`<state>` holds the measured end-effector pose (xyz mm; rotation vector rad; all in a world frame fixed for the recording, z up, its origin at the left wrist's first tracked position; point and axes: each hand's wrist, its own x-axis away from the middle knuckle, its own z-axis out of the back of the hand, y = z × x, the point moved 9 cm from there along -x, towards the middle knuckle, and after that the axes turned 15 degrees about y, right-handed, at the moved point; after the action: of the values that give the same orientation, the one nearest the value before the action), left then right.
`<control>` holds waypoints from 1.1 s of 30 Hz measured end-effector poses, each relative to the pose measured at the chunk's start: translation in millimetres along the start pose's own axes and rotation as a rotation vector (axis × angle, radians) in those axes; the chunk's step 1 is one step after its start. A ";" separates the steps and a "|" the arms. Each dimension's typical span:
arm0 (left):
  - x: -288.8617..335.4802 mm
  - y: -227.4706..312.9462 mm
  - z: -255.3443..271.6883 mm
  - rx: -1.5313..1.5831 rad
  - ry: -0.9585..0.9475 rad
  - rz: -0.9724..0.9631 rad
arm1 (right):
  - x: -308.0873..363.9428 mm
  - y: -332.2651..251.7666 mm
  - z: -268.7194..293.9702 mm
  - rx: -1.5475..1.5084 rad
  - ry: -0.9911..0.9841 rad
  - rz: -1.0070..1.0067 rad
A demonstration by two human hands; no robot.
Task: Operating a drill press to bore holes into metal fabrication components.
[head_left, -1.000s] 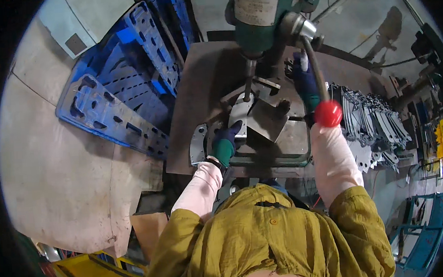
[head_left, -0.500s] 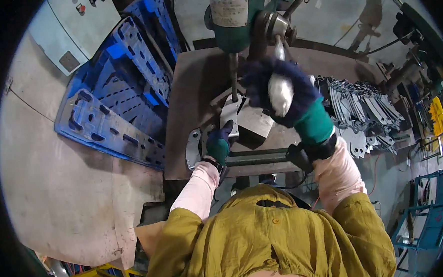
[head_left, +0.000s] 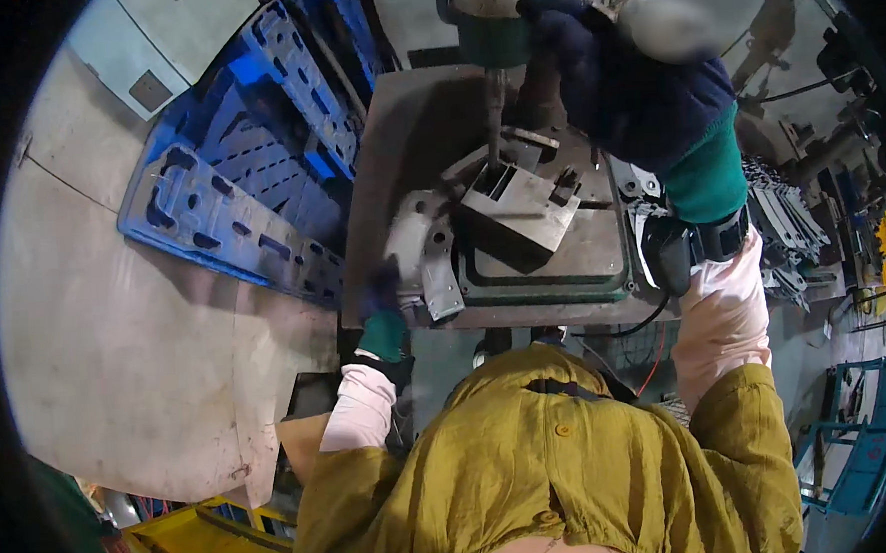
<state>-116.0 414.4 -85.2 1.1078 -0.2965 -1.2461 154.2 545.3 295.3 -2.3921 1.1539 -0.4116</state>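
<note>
My right hand (head_left: pixel 639 91), in a dark glove with a green cuff, is closed round the white-wrapped lever handle (head_left: pixel 665 27) of a green drill press (head_left: pixel 495 33). Below the press's spindle (head_left: pixel 496 113) stands a steel block fixture (head_left: pixel 525 212) with a slot in its top. To its left my left hand (head_left: pixel 382 290), also gloved and smeared by motion, grips a flat curved metal plate (head_left: pixel 415 223) by its near end. Another plate with holes (head_left: pixel 441 277) lies on the table beside it, partly under the held one.
Many similar metal plates (head_left: pixel 785 208) are piled on the table's right. Blue plastic pallets (head_left: pixel 229 208) stand left of the brown table (head_left: pixel 377 160), near a grey cabinet (head_left: pixel 161 51). A blue rack (head_left: pixel 862 435) is at the lower right.
My left hand has drawn the plate off the fixture, to the left and toward me. My right hand has risen with the lever, away and to the right. The view has shifted slightly.
</note>
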 end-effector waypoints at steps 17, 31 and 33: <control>38.6 -85.9 -10.7 -0.581 0.184 0.446 | -6.4 -8.2 10.3 0.110 -0.106 0.057; 32.6 -76.5 -24.4 -0.487 0.207 0.462 | 82.1 -117.3 370.5 1.932 0.973 0.399; 30.3 -74.8 -19.5 -0.540 0.166 0.478 | 126.4 -148.5 403.2 2.106 1.416 0.220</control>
<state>-136.2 404.7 -165.0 0.6152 -0.0780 -0.7366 508.7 633.6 36.3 0.0897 0.4651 -1.9400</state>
